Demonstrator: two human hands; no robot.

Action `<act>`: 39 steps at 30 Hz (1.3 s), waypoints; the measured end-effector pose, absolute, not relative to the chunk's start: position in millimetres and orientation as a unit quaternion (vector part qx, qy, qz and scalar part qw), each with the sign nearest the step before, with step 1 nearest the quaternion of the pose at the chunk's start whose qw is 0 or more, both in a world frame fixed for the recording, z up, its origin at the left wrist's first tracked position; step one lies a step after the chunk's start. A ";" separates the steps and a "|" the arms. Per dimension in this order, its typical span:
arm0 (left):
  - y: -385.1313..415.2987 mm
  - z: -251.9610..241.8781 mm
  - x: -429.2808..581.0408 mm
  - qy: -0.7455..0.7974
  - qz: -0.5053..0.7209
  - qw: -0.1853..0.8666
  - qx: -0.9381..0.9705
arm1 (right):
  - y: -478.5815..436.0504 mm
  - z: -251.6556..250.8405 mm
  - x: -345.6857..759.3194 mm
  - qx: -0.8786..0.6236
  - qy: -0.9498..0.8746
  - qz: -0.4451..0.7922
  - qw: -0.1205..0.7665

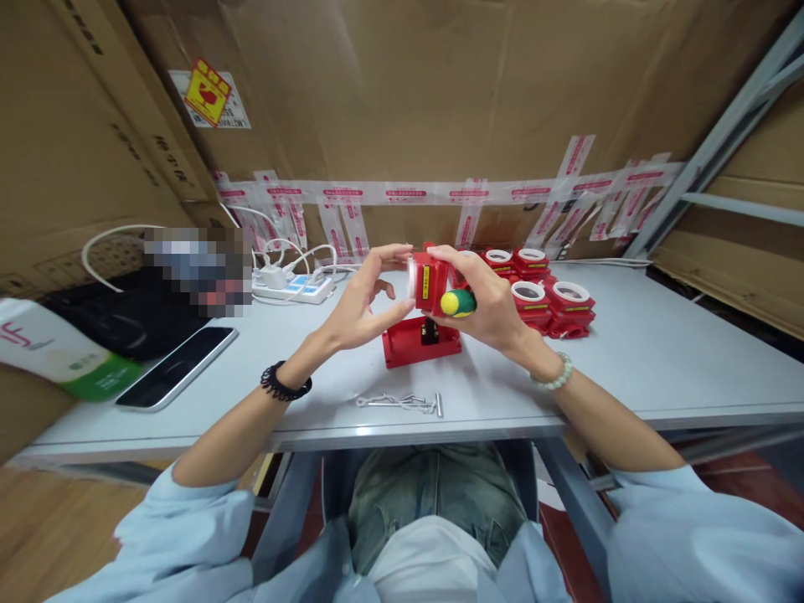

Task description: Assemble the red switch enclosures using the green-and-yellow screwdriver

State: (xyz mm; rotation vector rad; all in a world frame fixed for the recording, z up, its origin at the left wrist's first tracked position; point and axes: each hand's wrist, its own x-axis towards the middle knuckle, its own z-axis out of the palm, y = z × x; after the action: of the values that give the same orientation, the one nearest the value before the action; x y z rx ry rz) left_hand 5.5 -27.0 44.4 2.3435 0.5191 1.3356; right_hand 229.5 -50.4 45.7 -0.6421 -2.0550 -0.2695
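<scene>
Above the middle of the table, a red housing with a white ring and a yellow label is held tilted on its side. My left hand grips it at the white ring, thumb below and fingers above. On the other side my right hand holds the housing's back and also a screwdriver with a green and yellow handle; the tool's tip is hidden. Beneath the hands lies a red rectangular cover with a small black part in it. Nearer me are several loose metal screws and rods.
Several similar red housings with white rings stand at the right. Leftward are a phone, a white and green pouch, a black bag and a power strip with white cables. Taped cardboard walls the table's back.
</scene>
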 end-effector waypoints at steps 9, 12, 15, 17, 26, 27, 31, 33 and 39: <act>-29.3 43.3 12.2 0.298 0.460 0.362 0.754 | -50.0 42.3 227.9 -0.245 -0.852 -0.135 0.442; -28.0 41.6 10.1 0.340 0.463 0.331 0.748 | -48.8 40.7 227.7 -0.255 -0.855 -0.129 0.432; -27.9 42.7 6.9 0.288 0.515 0.216 0.778 | -47.3 41.0 229.2 -0.232 -0.850 -0.131 0.455; -28.6 44.0 6.2 0.224 0.506 0.191 0.811 | -46.6 41.8 230.8 -0.234 -0.844 -0.122 0.466; -28.5 44.7 5.3 0.246 0.449 0.272 0.815 | -48.4 44.7 233.0 -0.246 -0.837 -0.093 0.479; -28.2 44.7 4.8 0.265 0.442 0.285 0.808 | -48.4 44.5 232.6 -0.243 -0.838 -0.096 0.479; -26.3 43.4 3.4 0.296 0.458 0.253 0.799 | -47.7 42.7 230.5 -0.246 -0.846 -0.092 0.463; -25.4 42.8 3.3 0.258 0.472 0.233 0.810 | -47.4 42.0 229.9 -0.251 -0.847 -0.084 0.461; -26.9 45.9 3.2 0.202 0.439 0.259 0.836 | -46.4 42.3 231.4 -0.252 -0.840 -0.066 0.475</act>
State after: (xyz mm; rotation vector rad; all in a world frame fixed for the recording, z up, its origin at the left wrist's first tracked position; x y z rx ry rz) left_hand 3.2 -26.9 45.9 2.2669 0.5463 1.1910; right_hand 231.4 -46.4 42.3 -0.6162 -2.0546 -0.1613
